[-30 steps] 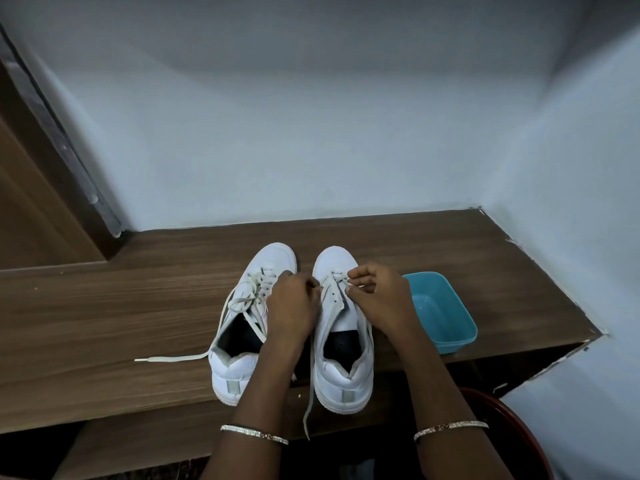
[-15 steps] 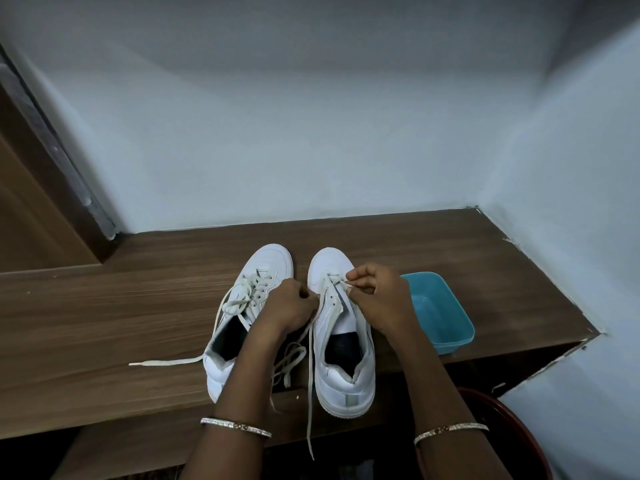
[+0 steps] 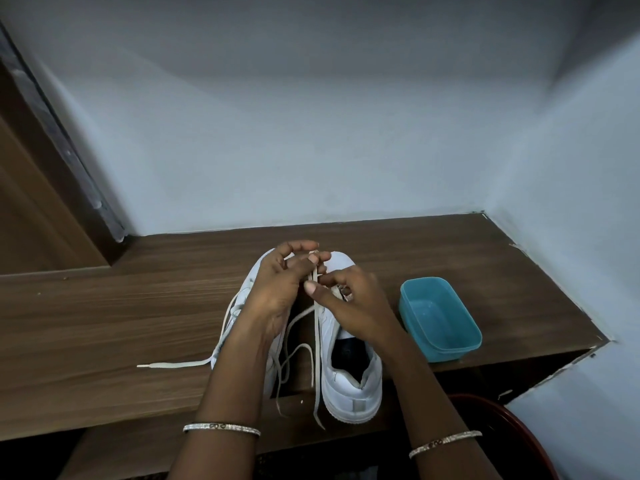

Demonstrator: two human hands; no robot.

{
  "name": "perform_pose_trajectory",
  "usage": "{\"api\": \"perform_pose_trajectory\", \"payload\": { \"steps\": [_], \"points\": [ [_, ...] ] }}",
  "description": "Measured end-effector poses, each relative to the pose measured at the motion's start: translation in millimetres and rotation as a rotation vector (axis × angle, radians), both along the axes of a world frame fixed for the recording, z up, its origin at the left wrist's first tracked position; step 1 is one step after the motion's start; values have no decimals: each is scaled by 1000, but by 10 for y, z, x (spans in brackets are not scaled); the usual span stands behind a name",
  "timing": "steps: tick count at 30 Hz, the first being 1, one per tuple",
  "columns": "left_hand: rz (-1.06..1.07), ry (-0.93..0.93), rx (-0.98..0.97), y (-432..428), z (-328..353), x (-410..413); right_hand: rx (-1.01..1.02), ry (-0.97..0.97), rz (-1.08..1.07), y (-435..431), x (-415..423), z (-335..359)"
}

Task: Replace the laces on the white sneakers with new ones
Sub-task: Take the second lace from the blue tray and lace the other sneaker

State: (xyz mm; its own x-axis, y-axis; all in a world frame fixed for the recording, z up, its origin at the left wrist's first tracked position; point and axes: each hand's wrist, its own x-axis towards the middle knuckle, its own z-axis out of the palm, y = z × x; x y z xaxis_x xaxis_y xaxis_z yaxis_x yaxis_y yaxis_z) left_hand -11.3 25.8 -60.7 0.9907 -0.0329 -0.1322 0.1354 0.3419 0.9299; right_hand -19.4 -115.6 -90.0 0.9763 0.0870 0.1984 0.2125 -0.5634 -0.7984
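Two white sneakers stand side by side on the wooden shelf (image 3: 104, 317), toes to the wall. The right sneaker (image 3: 349, 375) shows its heel and dark inside; my left forearm covers most of the left sneaker (image 3: 254, 271). My left hand (image 3: 277, 282) is raised over the toes and pinches the off-white lace (image 3: 316, 348) of the right sneaker, which runs down past the shelf edge. My right hand (image 3: 349, 303) lies on that sneaker's tongue with curled fingers on the lace at the eyelets. The left sneaker's lace end (image 3: 173, 364) trails out to the left.
An empty blue plastic tub (image 3: 440, 320) sits just right of the sneakers near the shelf's front edge. White walls close the back and right. A wooden door frame (image 3: 52, 150) stands at the left. A dark red round rim (image 3: 512, 434) shows below at the right.
My left hand has risen from between the sneakers to above the toes, drawing the right sneaker's lace up with it. My right hand has stayed on the tongue.
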Motion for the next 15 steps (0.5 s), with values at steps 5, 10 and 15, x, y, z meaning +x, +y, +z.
{"api": "perform_pose_trajectory", "payload": {
  "steps": [5, 10, 15],
  "points": [
    [35, -125, 308, 99, -21, 3, 81, 40, -115, 80, 15, -56],
    [40, -68, 299, 176, -78, 23, 172, 105, -168, 21, 34, -38],
    [-65, 1, 321, 226, -90, 24, -118, 7, -125, 51, 43, -159]
  ]
}}
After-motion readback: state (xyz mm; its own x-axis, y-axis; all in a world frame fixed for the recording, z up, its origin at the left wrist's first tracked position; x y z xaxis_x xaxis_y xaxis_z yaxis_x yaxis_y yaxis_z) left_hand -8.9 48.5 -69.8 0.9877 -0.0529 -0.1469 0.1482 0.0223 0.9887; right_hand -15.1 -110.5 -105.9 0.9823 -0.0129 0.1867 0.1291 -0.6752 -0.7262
